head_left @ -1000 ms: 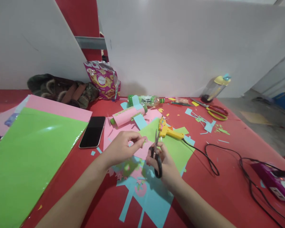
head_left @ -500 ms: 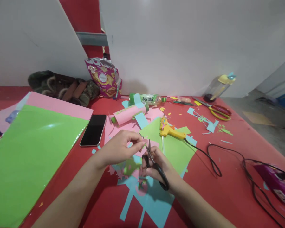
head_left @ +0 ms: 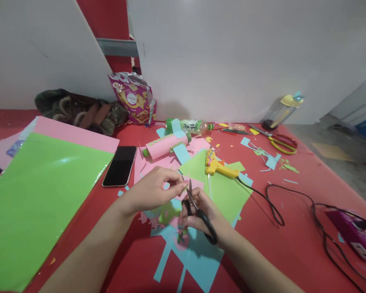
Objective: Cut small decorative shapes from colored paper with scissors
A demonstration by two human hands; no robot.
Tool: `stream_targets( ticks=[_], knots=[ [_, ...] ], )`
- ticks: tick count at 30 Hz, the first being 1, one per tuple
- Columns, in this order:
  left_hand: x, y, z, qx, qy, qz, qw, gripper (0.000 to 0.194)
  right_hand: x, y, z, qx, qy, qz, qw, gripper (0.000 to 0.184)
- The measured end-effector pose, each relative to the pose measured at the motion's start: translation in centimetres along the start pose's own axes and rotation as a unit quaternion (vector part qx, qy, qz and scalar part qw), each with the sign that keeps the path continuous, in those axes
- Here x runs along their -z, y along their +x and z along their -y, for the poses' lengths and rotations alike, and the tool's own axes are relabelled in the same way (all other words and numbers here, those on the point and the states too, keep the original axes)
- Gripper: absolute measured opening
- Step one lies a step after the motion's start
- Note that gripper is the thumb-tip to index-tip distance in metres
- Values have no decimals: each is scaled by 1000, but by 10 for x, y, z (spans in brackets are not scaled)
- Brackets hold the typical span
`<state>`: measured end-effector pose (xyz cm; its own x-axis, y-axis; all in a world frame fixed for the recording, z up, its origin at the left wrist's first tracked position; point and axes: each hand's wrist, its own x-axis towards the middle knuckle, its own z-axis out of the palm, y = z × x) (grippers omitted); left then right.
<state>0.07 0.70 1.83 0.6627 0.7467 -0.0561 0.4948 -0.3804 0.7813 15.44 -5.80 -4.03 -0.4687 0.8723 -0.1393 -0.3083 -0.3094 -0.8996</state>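
My right hand [head_left: 201,211] grips a pair of black-handled scissors [head_left: 206,224], its blades pointing up and away from me, a little apart. Close by the blade tips, my left hand [head_left: 161,188] pinches thumb and forefinger together on a tiny piece of green paper [head_left: 186,188], which is mostly hidden. Beneath both hands lie blue paper [head_left: 198,254] with cut strips, and pink star-like scraps [head_left: 154,221]. A small pink paper disc with green bits [head_left: 181,241] rests on the blue sheet. Just beyond my right hand lies a green sheet [head_left: 228,199].
A yellow glue gun [head_left: 221,169] lies right of centre, its cord running to a purple power strip [head_left: 358,236]. Farther back are a pink-wrapped roll [head_left: 166,147], a green bottle [head_left: 195,127] and large scissors [head_left: 282,144]. Left are a phone [head_left: 120,167] and green sheets [head_left: 45,195].
The scissors' blade tips have shifted very slightly left, toward my left fingertips. Both hands otherwise keep their places, and nothing else has visibly moved.
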Motion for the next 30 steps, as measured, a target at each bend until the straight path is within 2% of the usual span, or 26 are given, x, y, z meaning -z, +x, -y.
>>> stream_targets(
  ticks=[30],
  knots=[
    [3, -2, 0, 12, 12, 3, 1000, 28, -2, 0, 1, -1, -5, -8, 1000, 37]
  ],
)
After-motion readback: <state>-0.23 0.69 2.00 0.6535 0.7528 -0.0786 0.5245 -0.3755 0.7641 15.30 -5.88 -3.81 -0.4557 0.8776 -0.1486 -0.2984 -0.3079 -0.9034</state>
